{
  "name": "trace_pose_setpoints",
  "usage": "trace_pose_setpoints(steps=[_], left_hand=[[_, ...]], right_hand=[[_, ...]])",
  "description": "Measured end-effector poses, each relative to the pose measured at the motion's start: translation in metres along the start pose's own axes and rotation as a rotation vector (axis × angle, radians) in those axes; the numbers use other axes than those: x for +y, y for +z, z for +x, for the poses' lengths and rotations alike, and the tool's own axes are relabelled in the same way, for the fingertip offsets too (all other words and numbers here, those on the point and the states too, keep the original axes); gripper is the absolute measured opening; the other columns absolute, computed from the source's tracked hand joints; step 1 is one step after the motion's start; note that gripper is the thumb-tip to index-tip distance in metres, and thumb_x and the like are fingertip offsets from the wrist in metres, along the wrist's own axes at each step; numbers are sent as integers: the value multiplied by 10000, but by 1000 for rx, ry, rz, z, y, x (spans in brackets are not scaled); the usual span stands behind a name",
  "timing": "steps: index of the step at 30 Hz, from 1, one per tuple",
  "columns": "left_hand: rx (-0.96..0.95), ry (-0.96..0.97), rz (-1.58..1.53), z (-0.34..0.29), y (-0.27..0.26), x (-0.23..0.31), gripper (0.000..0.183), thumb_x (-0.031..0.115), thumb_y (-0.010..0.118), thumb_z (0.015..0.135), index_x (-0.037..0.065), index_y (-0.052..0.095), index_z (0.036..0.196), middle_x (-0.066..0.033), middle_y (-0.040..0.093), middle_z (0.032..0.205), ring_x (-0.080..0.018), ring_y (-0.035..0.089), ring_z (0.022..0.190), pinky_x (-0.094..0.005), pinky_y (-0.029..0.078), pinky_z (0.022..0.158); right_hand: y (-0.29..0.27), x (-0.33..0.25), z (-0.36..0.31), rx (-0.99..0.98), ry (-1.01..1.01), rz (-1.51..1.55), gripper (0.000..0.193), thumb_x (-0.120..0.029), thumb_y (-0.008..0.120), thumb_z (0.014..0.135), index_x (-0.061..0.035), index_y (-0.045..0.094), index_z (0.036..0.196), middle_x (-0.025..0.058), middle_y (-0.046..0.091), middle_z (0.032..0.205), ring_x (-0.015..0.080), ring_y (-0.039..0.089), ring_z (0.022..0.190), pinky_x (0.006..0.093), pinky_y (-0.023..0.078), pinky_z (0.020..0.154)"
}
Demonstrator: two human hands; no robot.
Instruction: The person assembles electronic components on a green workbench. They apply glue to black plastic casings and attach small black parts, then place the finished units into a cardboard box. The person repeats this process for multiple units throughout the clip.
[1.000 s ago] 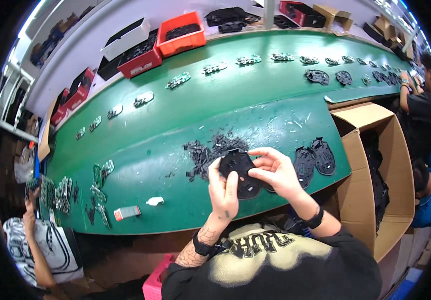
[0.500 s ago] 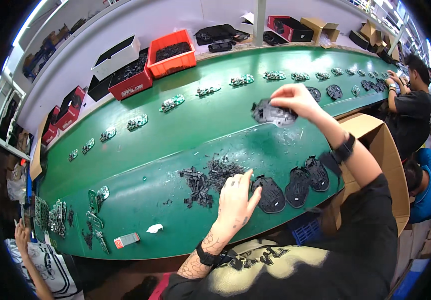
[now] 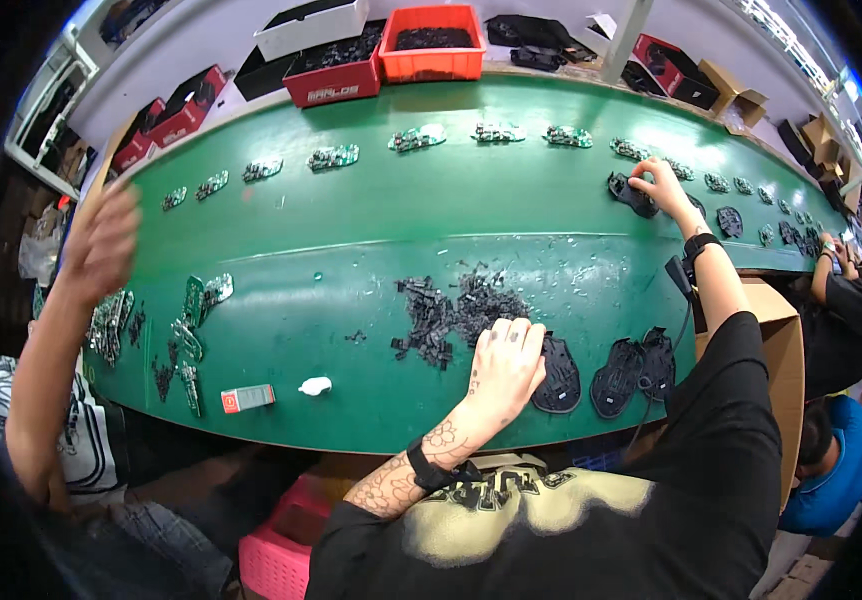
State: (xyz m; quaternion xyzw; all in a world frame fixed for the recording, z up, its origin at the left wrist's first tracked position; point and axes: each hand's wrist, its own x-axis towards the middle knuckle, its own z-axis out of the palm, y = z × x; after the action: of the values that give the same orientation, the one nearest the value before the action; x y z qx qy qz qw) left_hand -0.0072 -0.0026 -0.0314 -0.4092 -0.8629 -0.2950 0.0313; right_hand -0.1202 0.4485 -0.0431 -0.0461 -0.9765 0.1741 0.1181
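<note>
My right hand (image 3: 659, 188) pinches a black mouse-shaped plastic base (image 3: 629, 197) by its edge, over the far right part of the green table, close to the row of green circuit boards (image 3: 500, 132). At the near middle, my left hand (image 3: 507, 368) has its fingers curled down at the edge of a pile of small black plastic pieces (image 3: 479, 305); whatever its fingertips hold is hidden. Just right of it lies a black mouse base (image 3: 557, 378), partly behind the hand. Two more bases, one black base (image 3: 615, 380) and another beside it (image 3: 659, 362), lie further right, with a dark cable over them.
Another person's raised arm (image 3: 46, 370) reaches in at the left. Nearby lie stacked circuit boards (image 3: 189, 330), a small box (image 3: 248, 398) and a white bottle (image 3: 315, 385). An orange bin (image 3: 433, 58) stands at the back; a cardboard box (image 3: 771, 340) is beside my right arm.
My right hand has carried the mouse base farther away and right, toward the board row. My left hand's fingers have curled down at the pile. Another person's arm has risen at the left.
</note>
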Motion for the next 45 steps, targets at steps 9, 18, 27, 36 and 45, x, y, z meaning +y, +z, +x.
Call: trace_pose_setpoints(steps=[9,18,27,36,45], left_hand=[[62,5,-247,-11,-25,-24,409,130,740,708,66,633,1097,-94,559,977,-283,539,923,-395,454,827],[119,-482,-879,-57,-76,-52,394,-20,689,784,67,608,1159,-27,493,1123,-104,542,971,-198,487,685],[269,-646,-1140,-95,-79,-78,357,-16,668,853,-10,581,1199,-33,607,1050,-78,577,905,-229,486,829],[305,-666,-1238,-107,-73,-88,306,41,650,897,-41,567,1180,-39,646,1012,-76,598,883,-236,507,791],[365,-615,-1286,-99,-76,-88,401,60,576,936,-21,434,1302,-97,621,1107,-129,620,959,-270,516,827]], right_hand=[[-44,-96,-3,160,-191,-5,263,-223,703,835,-49,691,1031,138,639,1003,304,594,980,391,478,867],[30,-249,-57,-337,-562,173,173,-138,684,800,-68,714,955,74,646,951,292,630,909,383,511,809],[54,-257,-47,-329,-838,71,119,-146,683,789,-75,690,884,54,608,873,258,599,855,382,513,741],[44,-275,-45,-404,-860,30,128,-95,658,771,-41,543,779,93,567,805,299,585,804,423,496,719],[-55,-304,-62,-232,-542,315,176,10,666,759,-46,694,923,94,656,879,265,650,813,341,516,698]])
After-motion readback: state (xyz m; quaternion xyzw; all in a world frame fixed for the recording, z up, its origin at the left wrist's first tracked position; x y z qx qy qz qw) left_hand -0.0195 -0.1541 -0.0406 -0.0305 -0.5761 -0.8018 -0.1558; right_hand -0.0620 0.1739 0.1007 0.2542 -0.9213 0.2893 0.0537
